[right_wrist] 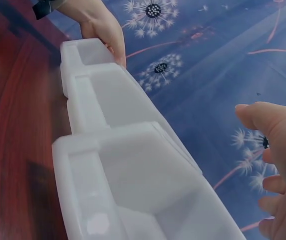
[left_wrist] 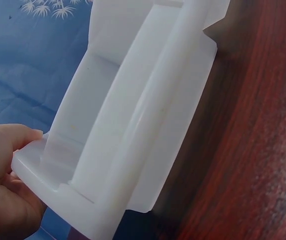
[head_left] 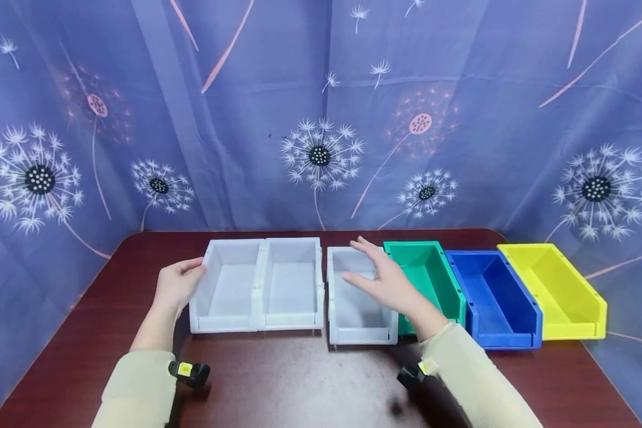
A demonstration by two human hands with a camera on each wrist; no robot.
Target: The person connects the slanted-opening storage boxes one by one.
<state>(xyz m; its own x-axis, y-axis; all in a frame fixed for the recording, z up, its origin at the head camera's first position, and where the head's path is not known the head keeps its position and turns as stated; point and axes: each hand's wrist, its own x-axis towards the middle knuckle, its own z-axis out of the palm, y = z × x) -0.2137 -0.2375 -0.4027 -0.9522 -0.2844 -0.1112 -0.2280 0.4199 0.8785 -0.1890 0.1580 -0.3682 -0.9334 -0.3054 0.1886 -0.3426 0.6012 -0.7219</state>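
My left hand pinches the left side wall of the leftmost white bin, thumb over the rim in the left wrist view. Directly beside that bin stands a second white bin, the two walls touching. A narrow gap separates it from a third white bin. Over the third bin hovers my right hand, fingers spread and holding nothing. In the right wrist view, the right hand is apart from the row of white bins.
Right of the white bins stand a green bin, a blue bin and a yellow bin. All sit on a dark red wooden table. A blue dandelion-patterned curtain hangs behind and at the sides.
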